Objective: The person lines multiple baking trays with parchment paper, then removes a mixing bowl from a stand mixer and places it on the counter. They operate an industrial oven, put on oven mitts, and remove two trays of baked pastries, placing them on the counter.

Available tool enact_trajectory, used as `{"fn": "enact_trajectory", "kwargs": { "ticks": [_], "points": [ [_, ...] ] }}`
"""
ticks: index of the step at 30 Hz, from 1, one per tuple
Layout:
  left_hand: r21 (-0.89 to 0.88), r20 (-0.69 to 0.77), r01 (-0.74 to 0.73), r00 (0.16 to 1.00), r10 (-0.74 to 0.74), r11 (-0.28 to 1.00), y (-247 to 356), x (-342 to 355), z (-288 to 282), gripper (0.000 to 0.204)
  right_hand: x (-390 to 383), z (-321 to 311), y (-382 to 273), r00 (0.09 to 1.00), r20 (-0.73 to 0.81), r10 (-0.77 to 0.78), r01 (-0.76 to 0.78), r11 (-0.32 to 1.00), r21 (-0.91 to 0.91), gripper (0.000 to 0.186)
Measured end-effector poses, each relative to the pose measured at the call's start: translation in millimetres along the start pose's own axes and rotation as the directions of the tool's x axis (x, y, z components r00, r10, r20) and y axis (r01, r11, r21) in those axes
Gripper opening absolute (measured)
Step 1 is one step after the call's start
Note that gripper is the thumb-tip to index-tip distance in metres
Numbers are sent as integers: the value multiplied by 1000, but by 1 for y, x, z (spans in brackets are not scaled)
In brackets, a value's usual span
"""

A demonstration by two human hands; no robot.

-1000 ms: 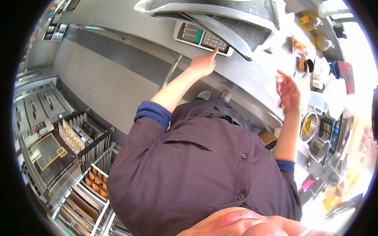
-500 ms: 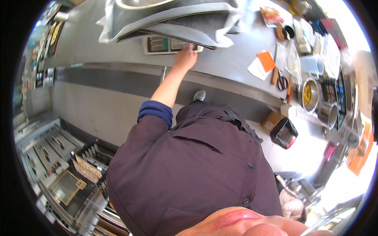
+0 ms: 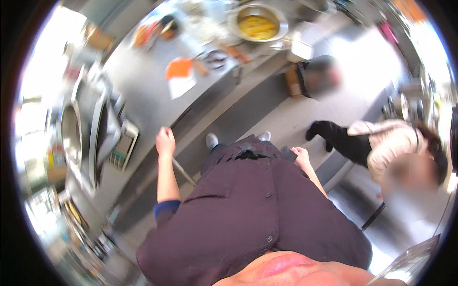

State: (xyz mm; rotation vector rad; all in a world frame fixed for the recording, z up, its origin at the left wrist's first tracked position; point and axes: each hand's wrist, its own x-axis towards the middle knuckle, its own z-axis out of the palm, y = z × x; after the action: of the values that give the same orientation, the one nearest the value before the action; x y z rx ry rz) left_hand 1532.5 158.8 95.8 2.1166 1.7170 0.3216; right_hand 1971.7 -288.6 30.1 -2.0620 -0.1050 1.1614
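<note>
My left hand (image 3: 165,140) is curled into a loose fist at the counter's front edge, with nothing visible in it. To its left lies a white tray (image 3: 125,155) with compartments, beside a large dark, pale-rimmed object (image 3: 99,138) with grey-white cloth-like flaps. At my right side, my right hand (image 3: 300,156) has its fingers curled in, next to dark fabric at my waist; nothing shows in it. Ahead on the steel counter (image 3: 143,100), an orange card (image 3: 179,68) lies on a white sheet (image 3: 182,86), with black-handled scissors (image 3: 214,59) nearby.
A metal bowl (image 3: 257,24) with yellow pieces in liquid stands at the back. A cardboard box (image 3: 293,80) and a white container (image 3: 300,50) are beyond the counter. At right, a person in a pale top (image 3: 389,143) bends over close by. The picture is partly blurred.
My body and view have turned to the right. My left hand has come away from the white tray. My right hand and the other person have come into clearer view.
</note>
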Motion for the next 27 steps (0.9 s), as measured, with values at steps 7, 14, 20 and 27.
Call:
{"fn": "enact_trajectory", "kwargs": {
  "ticks": [7, 14, 20, 27],
  "points": [
    [144, 590, -239, 800, 111, 960, 165, -65, 185, 37, 50, -169, -28, 967, -222, -125, 93, 984, -149, 63],
    [-32, 922, -567, 301, 243, 823, 177, -12, 322, 39, 189, -281, -89, 955, -218, -203, 167, 971, -173, 51],
    [126, 963, -448, 270, 0, 885, 350, 66, 440, 36, 270, -393, -35, 978, -157, 137, -117, 984, 132, 45],
    [-11, 938, -369, 317, 138, 929, 655, 83, 547, 37, 290, -574, 35, 853, -197, 482, -397, 847, 353, 41]
  ]
}}
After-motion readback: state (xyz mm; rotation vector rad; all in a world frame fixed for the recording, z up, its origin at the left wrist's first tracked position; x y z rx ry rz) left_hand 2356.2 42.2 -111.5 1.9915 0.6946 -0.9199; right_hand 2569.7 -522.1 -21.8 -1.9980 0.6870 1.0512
